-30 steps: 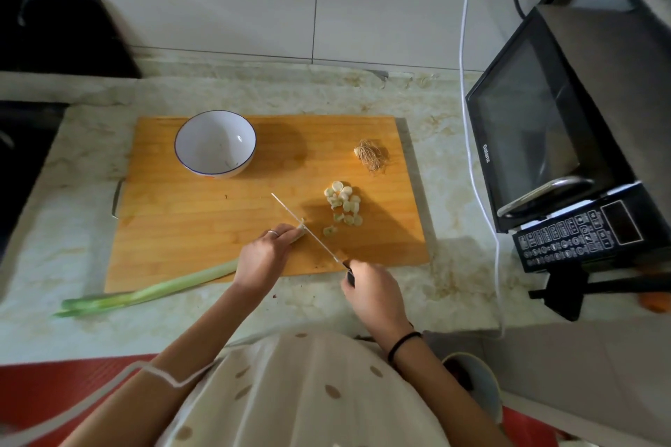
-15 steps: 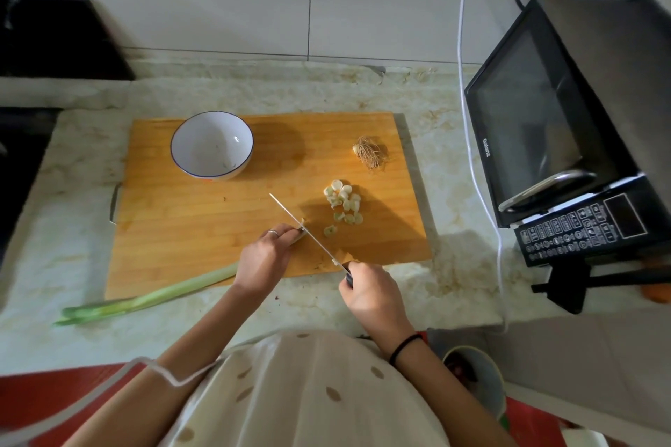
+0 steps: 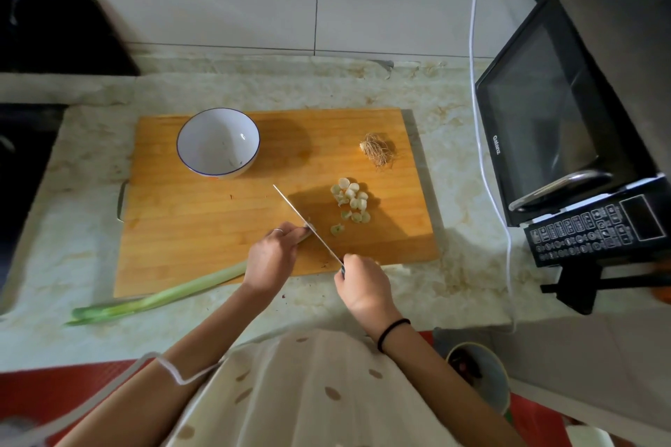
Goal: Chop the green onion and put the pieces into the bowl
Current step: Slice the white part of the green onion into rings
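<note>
Two hands over the near edge of the wooden cutting board (image 3: pixel 203 229). Left hand (image 3: pixel 270 258) curled, fingers pressed down on the green onion (image 3: pixel 163 298), whose leafy end trails off the board's near-left corner onto the worktop (image 3: pixel 454 120). Right hand (image 3: pixel 365 285) fisted round the knife (image 3: pixel 308 225) handle, blade angled away across the onion's cut end. Sliced pieces (image 3: pixel 350 203) heaped right of the blade. Bowl (image 3: pixel 218 142) on the board's far left, root end (image 3: pixel 377 152) far right.

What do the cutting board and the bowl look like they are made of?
Cutting board: looks like wood or bamboo, matte orange-brown, with visible joined strips. Bowl: probably glazed ceramic, glossy white with a thin blue rim and a bright highlight inside.
</note>
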Demonstrator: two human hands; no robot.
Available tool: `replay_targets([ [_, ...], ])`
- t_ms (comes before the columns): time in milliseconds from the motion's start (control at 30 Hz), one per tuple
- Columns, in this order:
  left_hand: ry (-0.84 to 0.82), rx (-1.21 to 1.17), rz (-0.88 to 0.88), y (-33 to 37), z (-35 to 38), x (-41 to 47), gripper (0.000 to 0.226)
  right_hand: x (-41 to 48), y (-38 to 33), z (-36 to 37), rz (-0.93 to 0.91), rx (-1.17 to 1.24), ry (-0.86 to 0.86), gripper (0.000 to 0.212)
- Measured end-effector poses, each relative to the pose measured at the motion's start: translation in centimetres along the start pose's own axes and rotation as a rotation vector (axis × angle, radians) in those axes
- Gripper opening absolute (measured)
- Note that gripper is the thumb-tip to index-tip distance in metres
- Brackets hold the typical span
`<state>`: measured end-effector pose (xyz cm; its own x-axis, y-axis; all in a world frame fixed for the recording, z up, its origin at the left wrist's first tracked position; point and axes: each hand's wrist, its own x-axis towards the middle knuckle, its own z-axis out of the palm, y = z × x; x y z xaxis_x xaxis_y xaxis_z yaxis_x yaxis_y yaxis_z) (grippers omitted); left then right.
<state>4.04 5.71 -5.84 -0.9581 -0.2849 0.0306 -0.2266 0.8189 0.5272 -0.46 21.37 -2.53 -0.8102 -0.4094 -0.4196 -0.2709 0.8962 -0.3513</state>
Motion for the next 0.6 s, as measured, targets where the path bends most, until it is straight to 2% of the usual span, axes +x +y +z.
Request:
replay_targets([
  [200,-0.011,0.009,-0.009,-0.2,-0.1,0.1,0.04,0.8,-0.8,0.4,-0.039,0.017,0.077,0.023],
  [333,-0.012,-0.002,-0.022,-0.2,-0.1,-0.1,0.04,0.6,-0.5,0.4,0.0,0.078,0.117,0.036],
  [467,-0.002,-0.025,-0.011,-0.2,-0.1,-0.2,0.039,0.7,0.7,-0.5,0.055,0.061,0.182,0.022],
  [600,-0.005,-0.036,0.006,-0.6,0.1,-0.4,0.039,0.6,2.3,-1.4,0.107,0.047,0.233,0.025],
])
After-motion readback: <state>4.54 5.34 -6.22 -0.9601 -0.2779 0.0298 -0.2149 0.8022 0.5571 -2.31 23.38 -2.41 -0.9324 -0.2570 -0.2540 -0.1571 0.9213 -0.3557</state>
